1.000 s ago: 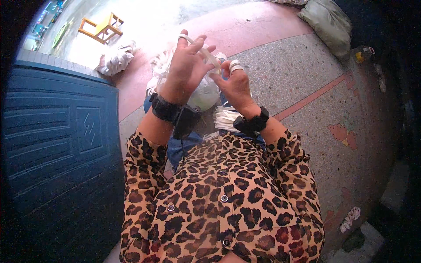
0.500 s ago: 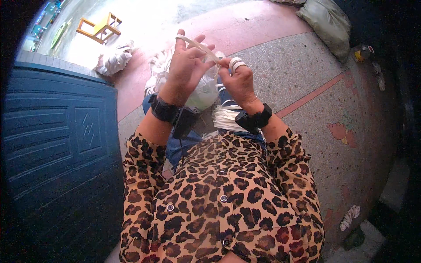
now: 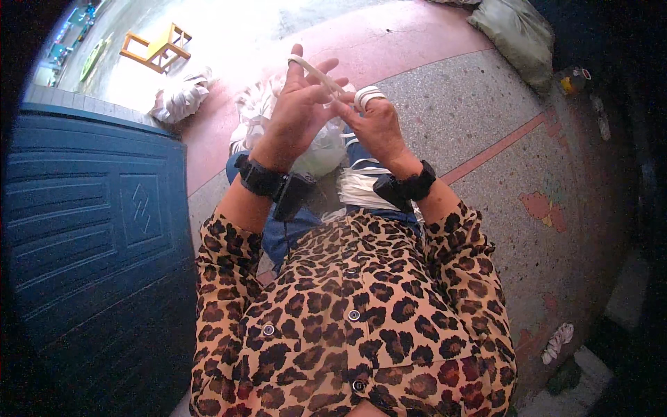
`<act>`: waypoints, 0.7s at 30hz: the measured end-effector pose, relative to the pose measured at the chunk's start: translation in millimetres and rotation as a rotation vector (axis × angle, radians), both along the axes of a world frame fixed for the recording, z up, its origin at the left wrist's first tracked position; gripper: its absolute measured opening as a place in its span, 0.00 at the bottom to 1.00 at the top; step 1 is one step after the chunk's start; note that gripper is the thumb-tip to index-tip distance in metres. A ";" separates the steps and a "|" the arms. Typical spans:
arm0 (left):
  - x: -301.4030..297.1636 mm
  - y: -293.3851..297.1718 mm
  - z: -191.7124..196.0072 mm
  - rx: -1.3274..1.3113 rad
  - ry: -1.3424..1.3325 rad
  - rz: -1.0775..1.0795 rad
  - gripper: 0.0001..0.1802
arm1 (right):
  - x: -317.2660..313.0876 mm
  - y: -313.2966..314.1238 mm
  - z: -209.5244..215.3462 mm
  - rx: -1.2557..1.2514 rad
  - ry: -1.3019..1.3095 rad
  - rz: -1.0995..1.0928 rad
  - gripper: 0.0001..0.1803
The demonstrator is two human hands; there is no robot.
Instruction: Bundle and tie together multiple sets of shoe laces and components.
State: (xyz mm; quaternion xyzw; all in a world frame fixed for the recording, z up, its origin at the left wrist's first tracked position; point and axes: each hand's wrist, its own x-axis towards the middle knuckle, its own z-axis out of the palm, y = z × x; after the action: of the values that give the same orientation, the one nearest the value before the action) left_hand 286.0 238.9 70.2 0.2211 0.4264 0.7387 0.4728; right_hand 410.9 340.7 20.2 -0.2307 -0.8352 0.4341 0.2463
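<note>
A narrow white band (image 3: 318,74), which looks like elastic, stretches between my two hands. It loops round the raised index finger of my left hand (image 3: 295,115), whose other fingers are spread. My right hand (image 3: 375,128) pinches the band's other end, fingertips close to the left thumb. Several more white loops (image 3: 368,96) circle a finger of the right hand. Below the hands, a bundle of white bands (image 3: 365,186) lies around my right leg. A pale translucent plastic bag (image 3: 323,153) and a heap of white strips (image 3: 253,111) sit behind the left hand, partly hidden by it.
A blue panelled door (image 3: 97,208) stands close on the left. Beyond it are a tied white bundle (image 3: 182,96) and a small wooden chair (image 3: 160,47). A large pale sack (image 3: 517,38) and a plastic bottle (image 3: 573,80) rest at the far right. A crumpled white strip bunch (image 3: 558,342) lies lower right.
Both hands have come closer together, with the left shifting slightly right. The right fingertips now sit near the left thumb, and the band remains looped on the left index finger.
</note>
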 end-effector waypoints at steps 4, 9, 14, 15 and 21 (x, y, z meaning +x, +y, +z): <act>2.2 -2.5 -3.1 -0.052 0.018 -0.043 0.53 | -0.7 2.5 -6.0 -0.170 0.167 0.104 0.15; -4.1 -5.9 -4.7 -0.164 0.185 -0.059 0.43 | 16.5 10.2 23.2 -0.588 0.130 0.238 0.17; -25.1 -19.4 -14.2 -0.219 0.261 -0.156 0.24 | 39.5 43.8 46.9 -0.705 0.064 0.198 0.15; -29.9 -27.7 -3.7 -0.279 0.331 -0.117 0.22 | 49.2 60.8 41.6 -0.527 0.115 0.127 0.13; -146.5 -164.2 20.0 -0.163 0.148 0.435 0.15 | 166.8 206.4 72.3 -0.766 0.519 -0.302 0.08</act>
State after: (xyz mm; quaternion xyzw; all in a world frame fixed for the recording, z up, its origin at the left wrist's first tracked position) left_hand 139.5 74.7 90.2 0.1388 0.5557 0.7680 0.2864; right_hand 577.7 547.1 92.5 -0.3076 -0.4834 0.7130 0.4042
